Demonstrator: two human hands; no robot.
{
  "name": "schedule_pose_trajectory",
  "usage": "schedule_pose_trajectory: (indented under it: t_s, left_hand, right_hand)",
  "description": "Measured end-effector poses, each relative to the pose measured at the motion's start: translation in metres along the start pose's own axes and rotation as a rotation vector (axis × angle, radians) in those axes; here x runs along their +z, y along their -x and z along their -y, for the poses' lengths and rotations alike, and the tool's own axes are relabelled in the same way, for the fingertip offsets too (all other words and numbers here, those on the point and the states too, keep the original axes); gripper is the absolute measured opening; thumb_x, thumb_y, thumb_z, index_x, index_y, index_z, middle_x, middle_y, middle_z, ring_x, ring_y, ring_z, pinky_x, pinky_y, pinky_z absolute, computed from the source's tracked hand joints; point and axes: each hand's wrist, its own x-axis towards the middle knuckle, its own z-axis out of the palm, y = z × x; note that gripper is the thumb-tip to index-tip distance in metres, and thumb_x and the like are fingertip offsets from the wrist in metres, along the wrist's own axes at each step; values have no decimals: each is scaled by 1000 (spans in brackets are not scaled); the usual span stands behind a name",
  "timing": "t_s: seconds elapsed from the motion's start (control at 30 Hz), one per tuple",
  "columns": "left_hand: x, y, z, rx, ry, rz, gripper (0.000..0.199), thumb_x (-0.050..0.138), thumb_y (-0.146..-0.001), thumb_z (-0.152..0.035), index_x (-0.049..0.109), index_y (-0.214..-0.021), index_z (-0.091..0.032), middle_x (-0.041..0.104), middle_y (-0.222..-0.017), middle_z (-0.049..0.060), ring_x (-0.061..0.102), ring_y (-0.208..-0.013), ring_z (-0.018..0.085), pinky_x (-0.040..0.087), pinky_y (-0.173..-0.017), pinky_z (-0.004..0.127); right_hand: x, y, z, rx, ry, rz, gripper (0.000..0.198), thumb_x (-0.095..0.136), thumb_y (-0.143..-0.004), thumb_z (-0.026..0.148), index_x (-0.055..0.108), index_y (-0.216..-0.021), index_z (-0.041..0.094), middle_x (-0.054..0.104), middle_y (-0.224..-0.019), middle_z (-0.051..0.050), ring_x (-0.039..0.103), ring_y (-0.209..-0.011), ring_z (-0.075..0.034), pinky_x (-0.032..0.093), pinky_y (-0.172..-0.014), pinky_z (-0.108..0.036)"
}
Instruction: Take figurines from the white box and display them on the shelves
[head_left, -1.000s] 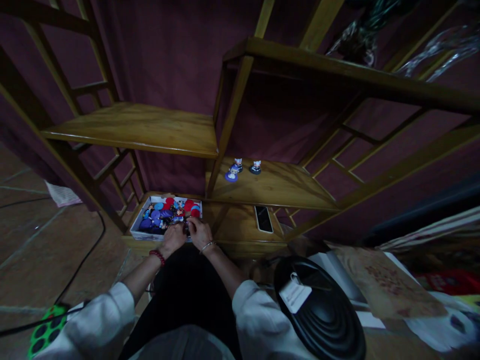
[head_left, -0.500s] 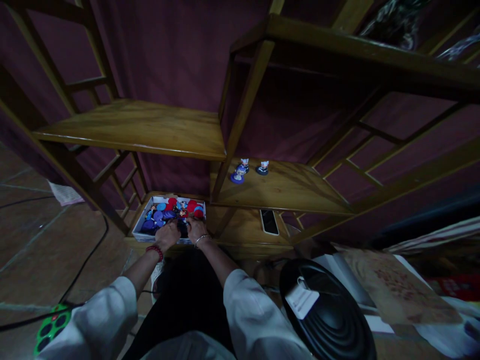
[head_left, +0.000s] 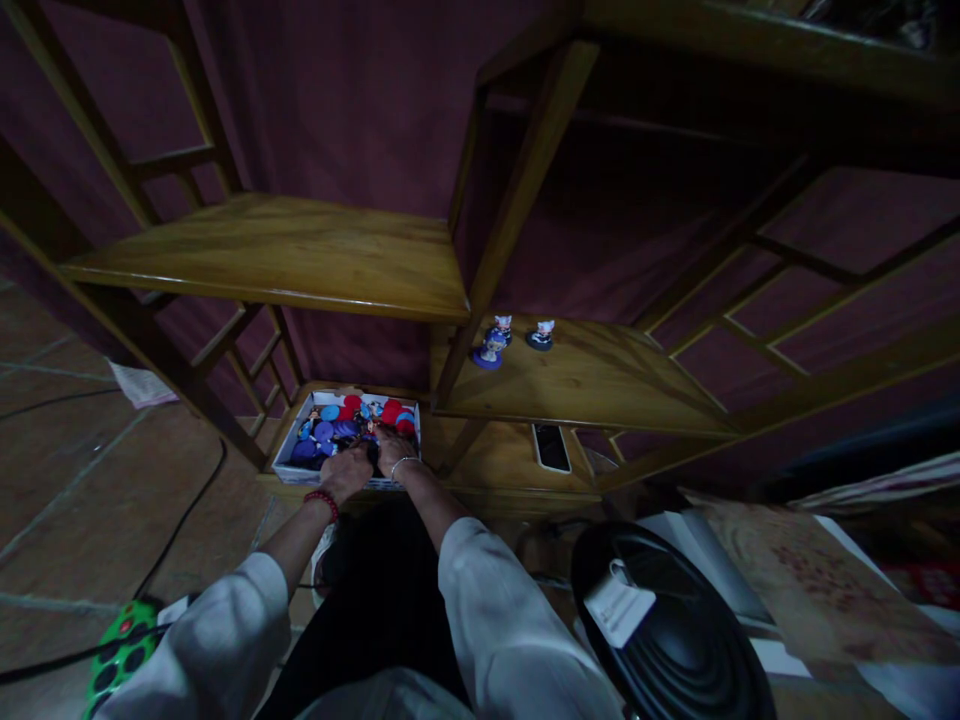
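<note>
A white cardboard box (head_left: 285, 462) filled with small figurines (head_left: 324, 432) on red, blue and purple round bases sits on the low shelf. My left hand (head_left: 346, 472), with a red bead bracelet at the wrist, reaches over the box's near side. Beside it, my right hand (head_left: 393, 450), wearing a silver bracelet, is down among the figurines. Fingers of both hands bend into the dark heap, and their tips are hidden. Whether either hand grips a figurine cannot be made out.
Several-tiered wooden shelving (head_left: 277, 245) stands ahead, its upright post right of the box. Three figurines (head_left: 491, 350) stand on the middle shelf. A phone (head_left: 552, 448) lies lower right. A black ridged stool-like object (head_left: 675, 620) and a green power strip (head_left: 120, 650) flank me.
The view has shifted slightly, so the shelves and box appear a little further right. My right hand has reached slightly further into the box; my left hand stays at the near side.
</note>
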Motion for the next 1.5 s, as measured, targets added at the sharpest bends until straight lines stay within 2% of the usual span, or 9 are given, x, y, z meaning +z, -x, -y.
schedule_pose_trajectory:
  t_s: [0.07,0.2,0.4,0.53,0.73,1.03,1.3,1.5]
  left_hand:
    - [1,-2,1,7,-2,18,35,36,-80,-17,51,-111,-22,60,-113,9,59,-98,21,45,-77,31]
    - [3,-5,4,34,21,40,34,38,-80,-17,52,-110,-23,60,-114,7,58,-99,18,44,-80,28]
    - [3,-4,4,49,38,25,41,36,-79,-16,51,-116,-25,55,-121,7,55,-105,22,42,-85,34]
    - [-3,0,2,48,32,50,42,35,-79,-16,50,-117,-26,57,-120,7,55,-104,23,42,-84,36]
    - [-7,4,0,33,10,65,43,35,-78,-15,51,-116,-28,61,-113,7,58,-101,24,44,-81,36]
    - [-12,10,-4,13,3,54,42,35,-77,-16,52,-115,-27,61,-113,7,58,-100,24,43,-80,36]
    - [-5,5,-1,9,-2,14,36,35,-79,-16,56,-106,-24,63,-107,10,59,-97,25,44,-78,36]
    - [-1,1,1,5,-5,2,48,35,-79,-16,44,-124,-25,63,-108,11,59,-98,25,43,-79,37]
  right_hand:
    - [1,-1,-1,7,-2,7,64,44,-73,5,30,-133,22,42,-133,-4,36,-123,-14,23,-103,-28]
    - [1,1,-1,29,-5,-44,60,45,-74,7,34,-131,20,48,-127,-8,43,-117,-16,30,-98,-28]
    - [0,2,0,85,6,-48,47,47,-75,9,47,-121,17,51,-122,-11,47,-112,-19,37,-90,-27]
    - [2,-1,-3,104,8,-51,34,46,-79,16,56,-111,20,54,-119,-9,53,-105,-17,39,-88,-26]
    - [1,0,-2,114,6,-34,34,46,-80,16,53,-113,17,63,-103,-10,58,-96,-19,43,-83,-29]
    - [1,3,-2,86,-11,-72,49,51,-76,16,41,-124,17,59,-112,-11,57,-98,-20,43,-82,-28]
    - [1,2,-1,90,0,-53,42,51,-77,19,48,-119,19,63,-105,-9,59,-95,-20,43,-80,-28]
    - [1,2,-1,114,-2,-41,35,51,-78,18,53,-113,20,64,-102,-9,59,-94,-19,44,-78,-27]
